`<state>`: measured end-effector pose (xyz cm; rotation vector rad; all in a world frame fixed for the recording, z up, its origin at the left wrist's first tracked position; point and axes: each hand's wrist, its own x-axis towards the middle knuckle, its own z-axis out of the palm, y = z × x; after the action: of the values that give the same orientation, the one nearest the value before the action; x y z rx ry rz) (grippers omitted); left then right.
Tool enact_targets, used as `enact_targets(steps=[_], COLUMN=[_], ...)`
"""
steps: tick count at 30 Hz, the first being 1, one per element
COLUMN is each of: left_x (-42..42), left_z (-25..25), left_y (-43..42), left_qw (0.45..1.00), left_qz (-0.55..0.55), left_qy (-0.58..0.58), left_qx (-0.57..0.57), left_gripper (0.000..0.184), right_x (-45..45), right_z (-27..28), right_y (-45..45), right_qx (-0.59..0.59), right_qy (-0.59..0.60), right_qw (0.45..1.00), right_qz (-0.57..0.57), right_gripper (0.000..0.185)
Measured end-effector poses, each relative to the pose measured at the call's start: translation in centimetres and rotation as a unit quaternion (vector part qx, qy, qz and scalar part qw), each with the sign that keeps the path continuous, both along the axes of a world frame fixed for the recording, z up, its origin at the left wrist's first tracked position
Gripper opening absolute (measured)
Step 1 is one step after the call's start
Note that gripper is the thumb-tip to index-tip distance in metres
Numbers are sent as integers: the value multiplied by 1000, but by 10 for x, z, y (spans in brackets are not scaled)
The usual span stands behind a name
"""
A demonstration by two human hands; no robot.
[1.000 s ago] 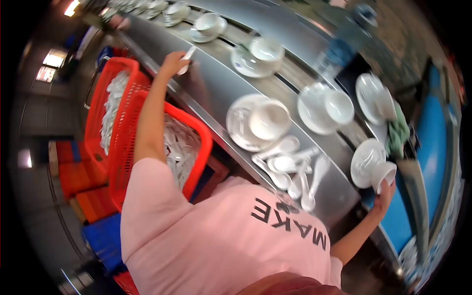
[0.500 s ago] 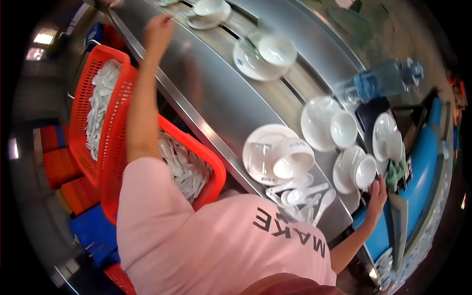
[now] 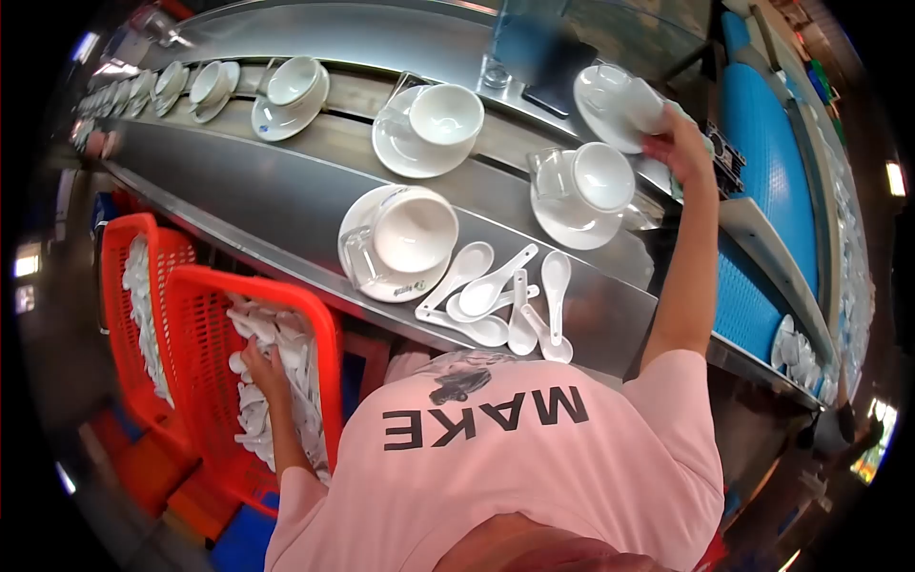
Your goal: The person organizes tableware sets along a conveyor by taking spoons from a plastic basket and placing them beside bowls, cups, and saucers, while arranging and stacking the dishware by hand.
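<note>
My left hand (image 3: pixel 267 370) is down inside a red basket (image 3: pixel 332 357), its fingers curled around white spoons (image 3: pixel 238 363) from the pile. At the upper right, my right hand (image 3: pixel 682 145) grips the edge of a white bowl (image 3: pixel 640 103) standing on a white plate (image 3: pixel 599 91); blur softens this spot. In front of my body, several loose white spoons (image 3: pixel 519 310) lie on the steel counter. Beside them sits a plate (image 3: pixel 355 217) bearing a bowl (image 3: pixel 416 229) and a clear glass (image 3: pixel 361 259). Another bowl (image 3: pixel 603 177) rests on its plate with a glass next to it.
A conveyor track (image 3: pixel 353 119) carries a row of plate-and-bowl sets away to the left. A second red basket (image 3: pixel 119 286) of spoons stands at far left. On the right are a blue conveyor belt (image 3: pixel 770 162) and a dark flat object (image 3: pixel 553 95).
My left hand has come back from far along the counter into the spoon basket. My right hand has reached up to a bowl and plate. The view has turned.
</note>
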<state>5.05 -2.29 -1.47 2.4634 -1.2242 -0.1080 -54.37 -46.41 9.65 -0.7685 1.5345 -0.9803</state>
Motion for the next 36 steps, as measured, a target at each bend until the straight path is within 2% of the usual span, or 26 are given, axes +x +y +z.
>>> enact_targets(steps=[3, 5, 9, 10, 11, 12, 13, 15, 16, 17, 18, 19, 22, 25, 28, 31, 34, 36], left_x=[17, 25, 8, 6, 6, 3, -2, -2, -9, -8, -6, 3, 30, 51, 50, 37, 35, 30], left_z=[-5, -6, 28, 40, 57, 81, 108, 156, 183, 201, 211, 212, 190, 135, 89, 87, 88, 94], left_y=[4, 7, -6, -10, -12, -19, -27, -52, -70, -88, -111, -134, -210, -270, -287, -277, -269, -265], left_qw=[1000, 998, 999, 998, 995, 987, 972, 973, 953, 952, 947, 952, 953, 944, 937, 960, 953, 976], left_qz=[24, 46, 21, 10, 6, -23, -48, -50, -87, -100, -140, -168, -258, -296, -342, -269, -266, -170], left_qy=[4, 11, -26, -48, -76, -152, -227, -222, -287, -283, -260, -197, -144, -111, -66, 76, -128, -133], left_qx=[10, 29, -33, -47, -61, -43, -19, -48, -49, -59, -128, -163, -66, 91, 40, -1, -64, -18], left_gripper=[25, 24, 23, 23, 24, 24, 24, 24, 22, 20, 22, 21, 17, 9, 11, 14, 20, 23], right_x=[-10, -11, -17, -24, -46, -49, -53, -61, -74, -63, -81, -87, -65, -47, -42, -50, -46, -43], right_z=[-5, 2, -34, -46, -64, -70, -68, -49, -58, -51, -63, -80, -76, -69, -71, -71, -51, -47], right_y=[-11, -18, -33, -35, -42, -44, -38, -31, -39, -29, -37, -47, -38, -28, -17, 5, 50, 80], right_qx=[-21, 63, -19, -56, -135, -168, -186, -135, -128, -150, -96, -49, 33, -24, -58, -57, -43, -46], right_qy=[-74, -60, 79, 130, 243, 335, 296, 358, 376, 373, 315, 346, 165, 104, 47, 41, 50, 43], right_qw=[997, 996, 996, 987, 952, 926, 937, 923, 917, 915, 937, 925, 973, 986, 994, 996, 997, 996], right_qz=[31, 8, 43, 75, 127, 41, 17, 44, 37, 17, 115, 151, 156, 127, 75, 60, 41, 57], right_gripper=[36, 37, 26, 24, 23, 22, 20, 21, 23, 29, 41, 52, 55, 59, 56, 53, 51, 50])
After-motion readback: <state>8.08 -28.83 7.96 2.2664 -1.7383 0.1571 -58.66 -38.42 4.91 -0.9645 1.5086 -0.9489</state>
